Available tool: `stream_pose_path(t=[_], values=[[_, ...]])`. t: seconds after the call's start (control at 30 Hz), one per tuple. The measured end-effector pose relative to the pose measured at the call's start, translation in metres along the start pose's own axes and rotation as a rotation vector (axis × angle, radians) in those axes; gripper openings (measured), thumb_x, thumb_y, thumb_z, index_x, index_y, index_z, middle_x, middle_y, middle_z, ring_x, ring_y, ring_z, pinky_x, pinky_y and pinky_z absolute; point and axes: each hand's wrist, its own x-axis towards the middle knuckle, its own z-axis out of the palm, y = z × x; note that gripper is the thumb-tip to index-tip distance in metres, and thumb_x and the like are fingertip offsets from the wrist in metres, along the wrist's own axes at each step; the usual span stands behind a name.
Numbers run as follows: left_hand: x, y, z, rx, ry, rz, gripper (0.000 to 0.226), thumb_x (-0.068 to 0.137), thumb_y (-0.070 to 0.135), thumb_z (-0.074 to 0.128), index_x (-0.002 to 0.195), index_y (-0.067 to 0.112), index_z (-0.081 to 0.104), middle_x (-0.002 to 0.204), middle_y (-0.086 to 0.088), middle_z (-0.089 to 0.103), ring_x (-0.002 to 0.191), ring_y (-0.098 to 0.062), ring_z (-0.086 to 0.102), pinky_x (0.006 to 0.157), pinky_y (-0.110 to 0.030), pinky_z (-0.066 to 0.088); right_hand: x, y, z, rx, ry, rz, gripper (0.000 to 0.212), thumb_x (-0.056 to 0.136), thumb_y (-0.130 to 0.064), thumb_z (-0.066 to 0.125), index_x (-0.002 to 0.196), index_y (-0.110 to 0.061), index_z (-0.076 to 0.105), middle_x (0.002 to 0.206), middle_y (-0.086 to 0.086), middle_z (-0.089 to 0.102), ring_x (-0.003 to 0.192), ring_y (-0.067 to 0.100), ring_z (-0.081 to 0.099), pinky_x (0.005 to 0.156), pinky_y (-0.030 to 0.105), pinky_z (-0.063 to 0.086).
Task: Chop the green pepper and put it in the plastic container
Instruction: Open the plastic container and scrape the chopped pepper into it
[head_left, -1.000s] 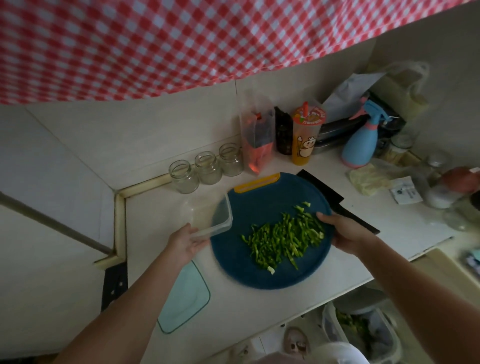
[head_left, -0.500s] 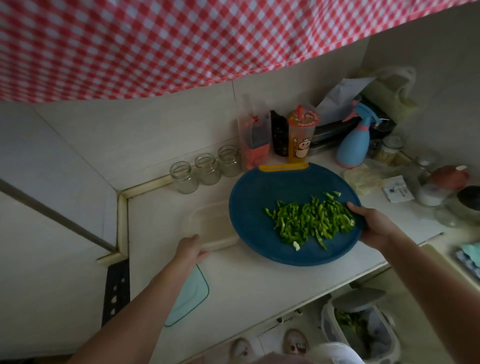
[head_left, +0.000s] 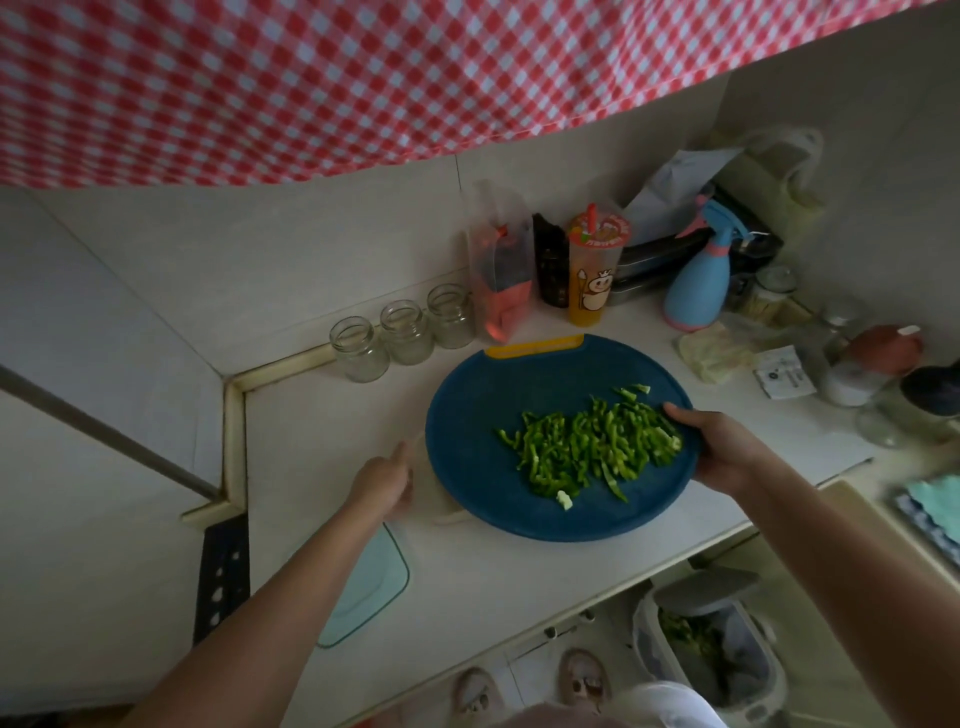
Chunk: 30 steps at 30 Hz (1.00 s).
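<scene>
A pile of chopped green pepper (head_left: 587, 449) lies on a round blue cutting board (head_left: 483, 415) with a yellow grip at its far edge. My right hand (head_left: 722, 447) grips the board's right rim and holds it over the counter. The clear plastic container (head_left: 423, 493) sits under the board's left edge, mostly hidden by it. My left hand (head_left: 384, 480) holds the container's near left side.
Three empty glass jars (head_left: 402, 332) stand at the back wall. A teal lid (head_left: 363, 587) lies by the counter's front edge. A drink cup (head_left: 592, 270), blue spray bottle (head_left: 698, 275) and other clutter fill the back right. A bin (head_left: 711, 644) stands on the floor below.
My right hand lifted the board with the pepper and swung it left over the container. My left hand set the container down flat and keeps hold of it.
</scene>
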Motion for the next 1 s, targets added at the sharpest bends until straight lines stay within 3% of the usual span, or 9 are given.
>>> stream_pose_path(t=[0.1,0.2,0.33,0.4,0.47,0.63,0.73,0.87,1.0], values=[[-0.012,0.008,-0.015,-0.480,-0.150,-0.020,0.063,0.098,0.052,0.029,0.094,-0.002,0.060,0.089,-0.019,0.065,0.079,-0.029,0.061,0.069,-0.037,0.051,0.005,-0.002,0.022,-0.004,-0.044,-0.022,0.038,0.084,-0.023,0.053,0.117,-0.004,0.058,0.108,0.017,0.068,0.087,0.027,0.070,0.072,0.039,0.060],[-0.017,0.012,-0.024,-0.659,-0.201,0.002,0.064,0.094,0.058,0.031,0.104,0.002,0.060,0.095,-0.016,0.065,0.085,-0.028,0.061,0.069,-0.036,0.050,0.012,-0.005,0.049,0.007,-0.121,-0.062,0.037,0.085,-0.021,0.053,0.118,-0.007,0.058,0.112,0.016,0.067,0.092,0.027,0.069,0.077,0.039,0.059],[-0.017,0.021,-0.032,-0.847,-0.338,0.189,0.047,0.088,0.045,0.048,0.126,0.018,0.058,0.124,-0.009,0.062,0.115,-0.030,0.058,0.096,-0.047,0.047,0.025,-0.006,0.082,0.023,-0.148,-0.053,0.031,0.096,-0.017,0.046,0.123,-0.008,0.055,0.113,0.015,0.066,0.094,0.027,0.067,0.073,0.038,0.059],[-0.018,0.020,-0.038,-0.937,-0.426,0.192,0.049,0.089,0.047,0.048,0.130,0.021,0.055,0.128,-0.007,0.060,0.119,-0.030,0.055,0.101,-0.048,0.043,0.033,-0.006,0.093,0.026,-0.120,-0.049,0.031,0.096,-0.016,0.046,0.125,-0.009,0.054,0.113,0.015,0.066,0.095,0.028,0.066,0.071,0.038,0.059],[-0.017,0.016,-0.041,-0.990,-0.473,0.183,0.053,0.092,0.054,0.043,0.134,0.022,0.052,0.130,-0.006,0.059,0.121,-0.029,0.054,0.100,-0.046,0.043,0.041,-0.006,0.103,0.016,-0.111,-0.048,0.034,0.096,-0.016,0.048,0.129,-0.007,0.052,0.119,0.016,0.064,0.103,0.030,0.063,0.081,0.041,0.056],[-0.015,0.014,-0.049,-1.062,-0.347,0.141,0.052,0.092,0.056,0.039,0.128,0.021,0.054,0.125,-0.007,0.062,0.111,-0.026,0.059,0.084,-0.043,0.049,0.048,-0.009,0.122,-0.015,-0.222,-0.045,0.032,0.096,-0.027,0.047,0.122,-0.012,0.057,0.117,0.012,0.066,0.102,0.025,0.066,0.083,0.036,0.057],[-0.010,0.020,-0.063,-1.041,-0.297,0.230,0.049,0.093,0.055,0.033,0.124,0.022,0.055,0.121,-0.004,0.063,0.108,-0.023,0.060,0.081,-0.042,0.050,0.054,-0.010,0.125,0.004,-0.120,-0.092,0.038,0.100,-0.038,0.037,0.110,-0.009,0.060,0.107,0.013,0.068,0.094,0.023,0.066,0.079,0.034,0.057],[-0.002,0.023,-0.081,-1.016,-0.290,0.301,0.044,0.096,0.052,0.028,0.112,0.024,0.058,0.103,0.001,0.072,0.090,-0.017,0.070,0.071,-0.037,0.059,0.061,0.002,0.110,-0.575,0.296,-0.175,0.034,0.091,-0.038,0.060,0.100,-0.005,0.061,0.098,0.016,0.066,0.073,0.020,0.061,0.074,0.032,0.054],[0.006,0.019,-0.088,-1.055,-0.250,0.268,0.047,0.095,0.053,0.030,0.104,0.026,0.067,0.096,0.002,0.074,0.088,-0.017,0.070,0.060,-0.034,0.059,0.063,0.026,0.111,-1.106,0.232,-0.111,0.044,0.079,-0.044,0.072,0.110,-0.020,0.054,0.078,0.007,0.064,0.055,0.014,0.058,0.053,0.020,0.049]])
